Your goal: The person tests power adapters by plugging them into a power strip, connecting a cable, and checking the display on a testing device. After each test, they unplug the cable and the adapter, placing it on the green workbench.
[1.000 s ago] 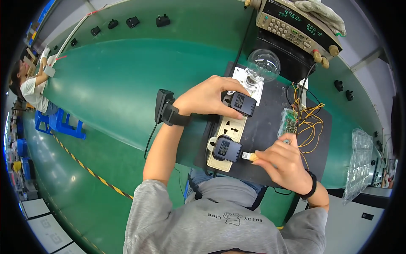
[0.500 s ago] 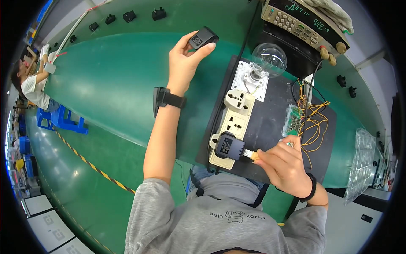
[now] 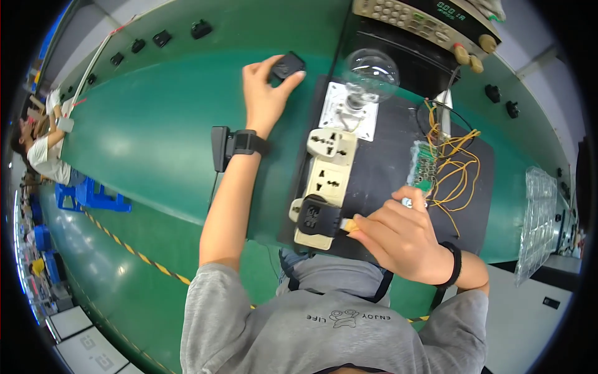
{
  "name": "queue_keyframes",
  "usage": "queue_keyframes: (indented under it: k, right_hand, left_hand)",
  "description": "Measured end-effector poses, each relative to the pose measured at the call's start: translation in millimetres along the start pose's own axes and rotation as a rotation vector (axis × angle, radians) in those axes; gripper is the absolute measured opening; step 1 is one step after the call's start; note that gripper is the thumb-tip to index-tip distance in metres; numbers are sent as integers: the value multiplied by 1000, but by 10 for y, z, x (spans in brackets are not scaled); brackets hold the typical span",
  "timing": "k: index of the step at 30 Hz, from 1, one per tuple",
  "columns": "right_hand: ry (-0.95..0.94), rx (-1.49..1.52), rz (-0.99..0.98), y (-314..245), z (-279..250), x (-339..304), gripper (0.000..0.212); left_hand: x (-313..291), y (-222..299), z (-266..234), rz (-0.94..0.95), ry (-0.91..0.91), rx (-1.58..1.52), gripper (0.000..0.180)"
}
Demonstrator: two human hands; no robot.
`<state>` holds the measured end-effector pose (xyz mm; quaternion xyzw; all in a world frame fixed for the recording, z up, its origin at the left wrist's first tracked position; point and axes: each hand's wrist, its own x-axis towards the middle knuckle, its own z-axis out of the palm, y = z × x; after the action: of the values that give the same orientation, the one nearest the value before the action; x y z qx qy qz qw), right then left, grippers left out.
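Observation:
Near the far edge of the green mat, my left hand grips a black power adapter between thumb and fingers. A second black adapter sits plugged into the near socket of a cream power strip. My right hand pinches a yellow-and-white USB plug whose tip meets that adapter's right side; how deep it goes in cannot be made out. Just beyond my right fingers lies a green circuit board with yellow wires running from it.
A clear glass bulb stands in a white base beyond the strip. Behind it is a bench meter on a black box. Several black adapters line the far left. Clear plastic trays are at right. A person sits far left.
My left hand has come down a little toward the mat with its adapter, which has turned slightly. My right hand still holds the USB plug at the plugged-in adapter. The whole view has shifted slightly.

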<state>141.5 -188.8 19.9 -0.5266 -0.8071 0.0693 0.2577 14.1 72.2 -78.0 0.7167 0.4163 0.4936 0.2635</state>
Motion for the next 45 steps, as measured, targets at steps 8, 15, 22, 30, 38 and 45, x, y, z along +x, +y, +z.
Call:
queue_keyframes:
  k: [8,15,22,30,38,45]
  right_hand:
    - [230,-497,323,1150,-666,-12,15]
    - [293,-634,1197,3190,-1186,-512,62]
    - [311,-256,902,4187,-1246,-708,69]
    - [286,-472,751,3971,-1076,-836,47]
    - [534,-346,577,3182,-1064,-542,40]
    - [660,285,371,1732,-989,-164,60]
  left_hand:
    - [336,-241,45,-233,126,52,49]
    - [571,-251,261,-182,163,162,50]
    - [667,-436,362,-100,166,-7,61]
    - [693,-368,339,-175,183,19,55]
    - [424,-501,198,-215,145,-408,55]
    - [72,-246,-184,-263,-8,-501,53]
